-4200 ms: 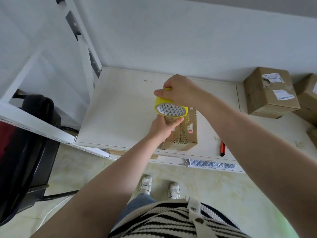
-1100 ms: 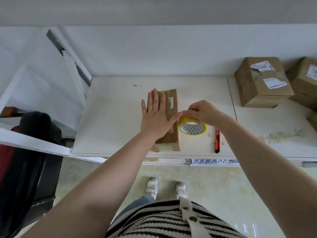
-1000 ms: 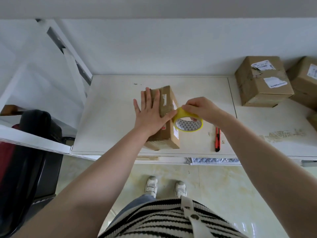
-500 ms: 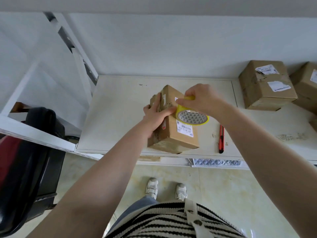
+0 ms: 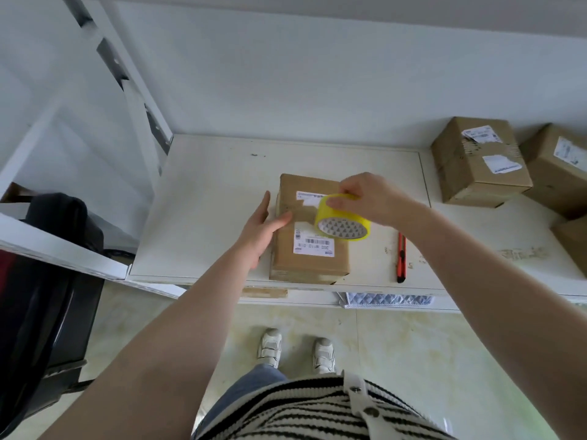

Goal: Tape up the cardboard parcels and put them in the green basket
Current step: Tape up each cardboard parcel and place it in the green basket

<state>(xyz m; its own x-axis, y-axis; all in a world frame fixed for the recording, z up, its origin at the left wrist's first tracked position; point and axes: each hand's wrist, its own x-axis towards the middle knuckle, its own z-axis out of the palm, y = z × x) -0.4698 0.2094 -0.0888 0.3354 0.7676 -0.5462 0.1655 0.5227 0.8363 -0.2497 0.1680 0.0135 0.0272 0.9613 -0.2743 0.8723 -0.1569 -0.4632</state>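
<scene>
The box is lying flat again, and the tape is going across its top.

A moment ago the parcel (image 5: 309,230) was tipped up on its edge; now it is resting with its label side up, in the middle of the frame, near the front edge of the white table (image 5: 203,198). The left hand (image 5: 260,231) is open, its fingers pressing flat against the left side of the box to keep it from sliding. The right hand (image 5: 370,198) is gripping the yellow tape roll (image 5: 343,219) and holding it over the right part of the box top. This looks like a new side getting taped. More boxes are waiting in the upper right of the frame (image 5: 479,161). The green basket is not showing anywhere here, so this box is not ready to go in yet.
</scene>
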